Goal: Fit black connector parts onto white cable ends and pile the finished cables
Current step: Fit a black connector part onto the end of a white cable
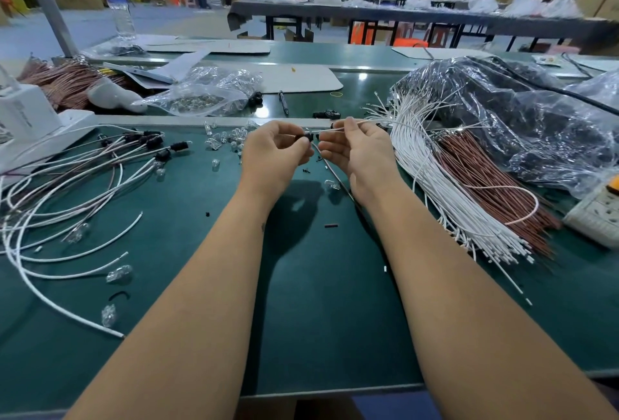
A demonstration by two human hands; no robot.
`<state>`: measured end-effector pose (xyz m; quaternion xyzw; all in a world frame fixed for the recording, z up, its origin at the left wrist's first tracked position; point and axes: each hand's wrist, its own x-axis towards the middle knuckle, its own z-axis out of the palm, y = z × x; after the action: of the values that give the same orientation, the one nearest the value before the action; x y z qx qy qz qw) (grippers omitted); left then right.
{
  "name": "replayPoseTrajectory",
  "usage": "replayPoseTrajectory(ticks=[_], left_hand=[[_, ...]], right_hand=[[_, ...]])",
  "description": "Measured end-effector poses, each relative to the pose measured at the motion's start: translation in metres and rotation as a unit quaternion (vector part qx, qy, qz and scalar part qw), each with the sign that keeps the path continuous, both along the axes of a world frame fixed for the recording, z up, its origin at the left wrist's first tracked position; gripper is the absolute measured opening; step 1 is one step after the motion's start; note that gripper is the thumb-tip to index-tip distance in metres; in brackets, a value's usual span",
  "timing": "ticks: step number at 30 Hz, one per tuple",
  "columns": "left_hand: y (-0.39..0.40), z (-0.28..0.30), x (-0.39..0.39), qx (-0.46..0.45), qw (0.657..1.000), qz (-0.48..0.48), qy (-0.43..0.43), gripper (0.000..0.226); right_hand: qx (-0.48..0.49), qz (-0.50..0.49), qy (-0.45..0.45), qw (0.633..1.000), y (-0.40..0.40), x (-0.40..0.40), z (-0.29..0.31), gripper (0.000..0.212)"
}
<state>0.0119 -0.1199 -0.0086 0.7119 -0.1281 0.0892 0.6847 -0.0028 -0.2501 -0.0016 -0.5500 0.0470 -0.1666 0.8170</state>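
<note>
My left hand (272,151) pinches a small black connector part (307,137) above the middle of the green table. My right hand (355,148) pinches a white cable (338,129) just right of the connector, its end meeting the black part. That cable runs right toward the bundle of bare white cables (435,185). A thin dark wire (335,176) hangs down from the connector between my hands. Finished white cables with black connectors (147,146) lie spread on the left.
Brown cables (482,181) lie beside the white bundle, under a clear plastic bag of black parts (502,111). Small clear bulbs (227,138) scatter behind my hands. A white device (30,128) stands far left, a power strip (599,215) far right.
</note>
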Motion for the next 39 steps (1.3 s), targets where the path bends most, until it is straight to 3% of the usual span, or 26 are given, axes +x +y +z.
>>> replayPoseTrajectory(ticks=[5,7,10,14,18,25,29,39], left_hand=[[0.003,0.001,0.003,-0.053,0.998,0.017,0.007,0.01],[0.003,-0.001,0.005,-0.038,0.999,0.026,0.005,0.013],[0.001,-0.003,0.006,0.023,0.999,0.048,0.004,0.011],[0.002,-0.005,0.007,0.188,0.971,0.136,-0.058,0.008],[0.0,-0.005,0.003,0.227,0.961,0.132,-0.088,0.009],[0.001,-0.007,0.005,0.215,0.966,0.112,-0.092,0.008],[0.001,-0.01,0.008,0.211,0.966,0.113,-0.097,0.006],[0.001,-0.007,0.005,0.199,0.968,0.081,-0.129,0.019]], right_hand=[[0.004,-0.036,-0.008,0.999,-0.003,0.0,0.0,0.008],[-0.022,-0.034,-0.003,0.999,-0.004,-0.001,0.0,0.011],[-0.052,-0.028,-0.002,0.998,-0.002,-0.002,0.002,0.018],[-0.089,-0.024,-0.012,0.996,0.0,-0.003,0.002,0.018],[-0.16,-0.014,-0.021,0.987,0.005,-0.005,0.001,0.014],[-0.273,-0.113,-0.03,0.955,0.005,-0.004,0.0,0.016],[-0.296,-0.109,-0.024,0.949,0.004,-0.003,-0.002,0.016],[-0.24,-0.067,-0.013,0.968,0.002,-0.003,-0.003,0.02]])
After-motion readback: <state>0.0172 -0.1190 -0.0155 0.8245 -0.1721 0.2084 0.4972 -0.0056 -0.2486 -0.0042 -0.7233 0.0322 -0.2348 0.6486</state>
